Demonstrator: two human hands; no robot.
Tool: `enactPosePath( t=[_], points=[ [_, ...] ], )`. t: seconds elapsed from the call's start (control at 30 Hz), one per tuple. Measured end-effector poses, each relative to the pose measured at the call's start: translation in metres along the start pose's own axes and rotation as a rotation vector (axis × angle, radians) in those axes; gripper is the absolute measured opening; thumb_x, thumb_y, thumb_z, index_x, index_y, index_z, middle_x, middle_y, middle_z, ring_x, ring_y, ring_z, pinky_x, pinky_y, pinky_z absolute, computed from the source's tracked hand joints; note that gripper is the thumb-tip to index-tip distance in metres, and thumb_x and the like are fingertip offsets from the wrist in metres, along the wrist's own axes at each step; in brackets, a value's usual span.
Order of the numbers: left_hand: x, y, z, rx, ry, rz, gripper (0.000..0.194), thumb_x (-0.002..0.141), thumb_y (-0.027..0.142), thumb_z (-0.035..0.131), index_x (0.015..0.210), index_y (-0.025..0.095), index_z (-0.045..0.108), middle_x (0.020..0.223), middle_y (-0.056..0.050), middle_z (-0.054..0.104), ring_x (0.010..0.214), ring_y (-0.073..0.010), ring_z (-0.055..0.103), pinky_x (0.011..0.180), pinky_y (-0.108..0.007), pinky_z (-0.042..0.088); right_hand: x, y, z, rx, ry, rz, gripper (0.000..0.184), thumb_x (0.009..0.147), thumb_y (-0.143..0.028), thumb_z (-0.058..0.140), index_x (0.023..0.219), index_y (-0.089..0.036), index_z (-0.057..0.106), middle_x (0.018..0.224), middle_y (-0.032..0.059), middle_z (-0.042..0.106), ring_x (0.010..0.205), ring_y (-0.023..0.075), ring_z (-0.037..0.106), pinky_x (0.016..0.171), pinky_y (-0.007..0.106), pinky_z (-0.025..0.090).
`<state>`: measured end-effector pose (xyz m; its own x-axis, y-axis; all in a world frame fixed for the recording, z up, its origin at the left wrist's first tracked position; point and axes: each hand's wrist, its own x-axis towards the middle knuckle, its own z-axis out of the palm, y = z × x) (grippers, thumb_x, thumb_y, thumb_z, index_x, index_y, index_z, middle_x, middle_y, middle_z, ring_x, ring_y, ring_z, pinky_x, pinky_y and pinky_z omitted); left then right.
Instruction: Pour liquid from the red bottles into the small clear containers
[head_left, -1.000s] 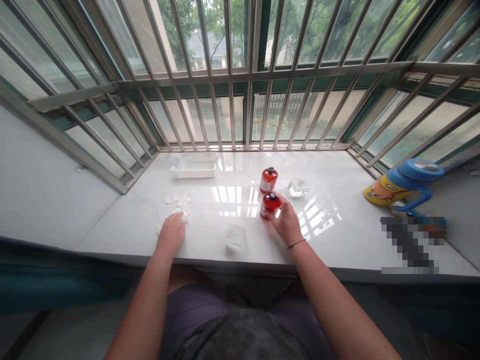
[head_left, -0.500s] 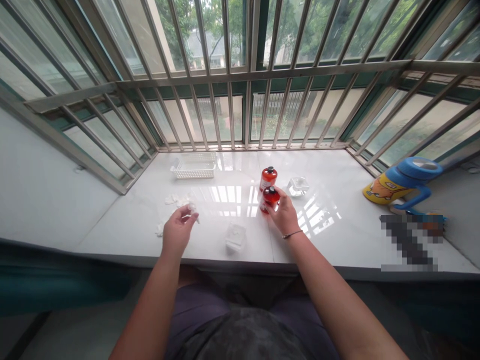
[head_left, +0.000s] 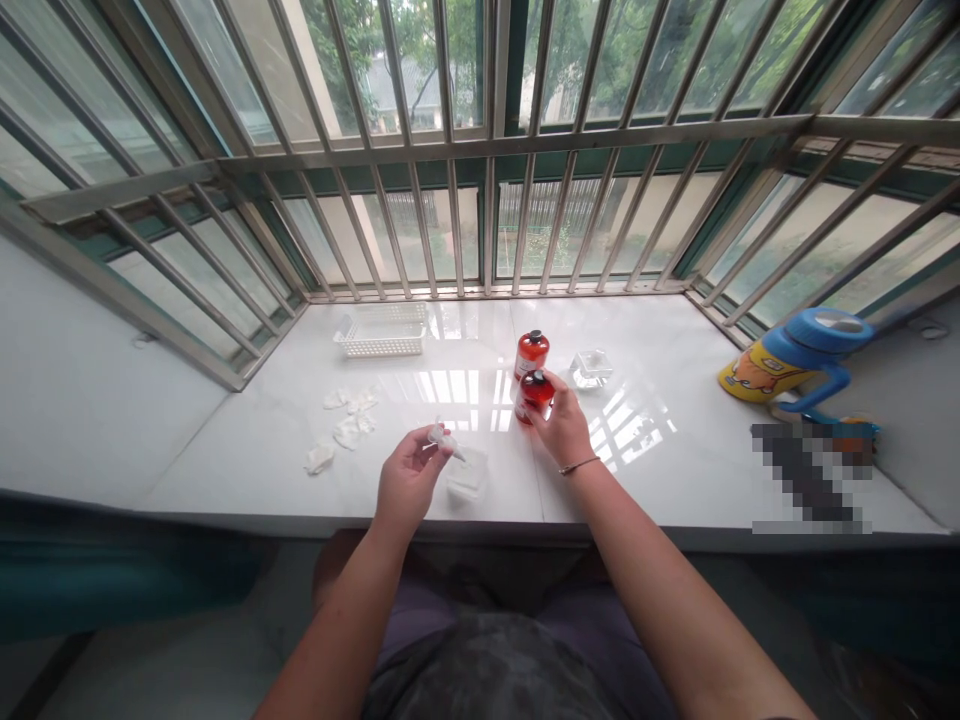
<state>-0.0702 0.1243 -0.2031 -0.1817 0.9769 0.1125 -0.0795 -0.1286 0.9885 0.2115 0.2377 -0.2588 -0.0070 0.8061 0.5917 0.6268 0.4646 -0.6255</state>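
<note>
While the left hand pinches a small white pointed piece between thumb and fingertips, raised just above the white bench, the right hand is wrapped around the near red bottle, which stands upright on the bench with its black cap up. A second red bottle of the same kind stands just behind it, the two close together or touching; which cannot be told. Just right of the left hand's piece, between the two hands, a small clear container sits near the front edge of the bench. Another clear glass dish rests just right of the bottles. To the left lie several scraps of white wrapping, scattered and well apart from the bottles. A white slotted basket stands at the back left by the window bars. Far to the right, a blue and yellow jug lies tilted on the sill.
</note>
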Motion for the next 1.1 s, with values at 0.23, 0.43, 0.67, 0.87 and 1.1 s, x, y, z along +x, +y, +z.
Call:
enactPosePath(
  t=[0.23,0.43,0.67,0.87,1.1],
  points=[
    [-0.001,0.003,-0.002,0.217,-0.105,0.091,0.031,0.093,0.043,0.08,0.117,0.023,0.075,0.123,-0.009,0.078,0.122,-0.0277,0.073,0.114,-0.049,0.059,-0.001,-0.001,0.0,0.001,0.0,0.004,0.072,0.095,-0.033,0.073,0.159,-0.03,0.039,0.15,0.0129,0.06,0.133,0.034,0.061,0.105,0.055,0.057],
    [-0.007,-0.011,-0.002,0.514,-0.154,0.104,0.03,0.097,0.042,0.072,0.123,0.028,0.074,0.128,-0.007,0.076,0.124,-0.0274,0.071,0.116,-0.05,0.055,-0.001,0.002,0.002,-0.005,-0.003,0.017,0.073,0.094,-0.035,0.073,0.159,-0.029,0.039,0.148,0.0136,0.061,0.13,0.0348,0.062,0.101,0.055,0.059],
    [-0.006,-0.029,-0.005,0.587,-0.338,-0.057,0.089,0.074,0.038,0.094,0.152,0.03,0.052,0.162,-0.01,0.053,0.151,-0.0343,0.05,0.131,-0.054,0.036,-0.001,-0.001,0.0,0.008,-0.02,0.037,0.073,0.095,-0.035,0.07,0.161,-0.027,0.038,0.153,0.0141,0.058,0.135,0.0356,0.061,0.103,0.055,0.059],
    [-0.003,-0.037,0.013,0.603,-0.358,-0.069,0.073,0.075,0.041,0.092,0.135,0.026,0.054,0.142,-0.009,0.062,0.134,-0.0312,0.061,0.119,-0.048,0.047,0.007,-0.009,-0.009,-0.011,-0.108,0.11,0.076,0.094,-0.027,0.066,0.164,-0.03,0.037,0.156,0.0118,0.058,0.137,0.0362,0.063,0.105,0.054,0.059],
    [-0.001,-0.05,0.047,0.571,-0.324,-0.024,0.069,0.075,0.037,0.09,0.131,0.024,0.052,0.133,-0.009,0.062,0.126,-0.0311,0.063,0.113,-0.049,0.05,-0.017,-0.035,-0.027,-0.036,0.001,-0.074,0.076,0.093,-0.037,0.077,0.159,-0.025,0.041,0.165,0.0174,0.046,0.155,0.0376,0.043,0.126,0.067,0.039]
  ],
)
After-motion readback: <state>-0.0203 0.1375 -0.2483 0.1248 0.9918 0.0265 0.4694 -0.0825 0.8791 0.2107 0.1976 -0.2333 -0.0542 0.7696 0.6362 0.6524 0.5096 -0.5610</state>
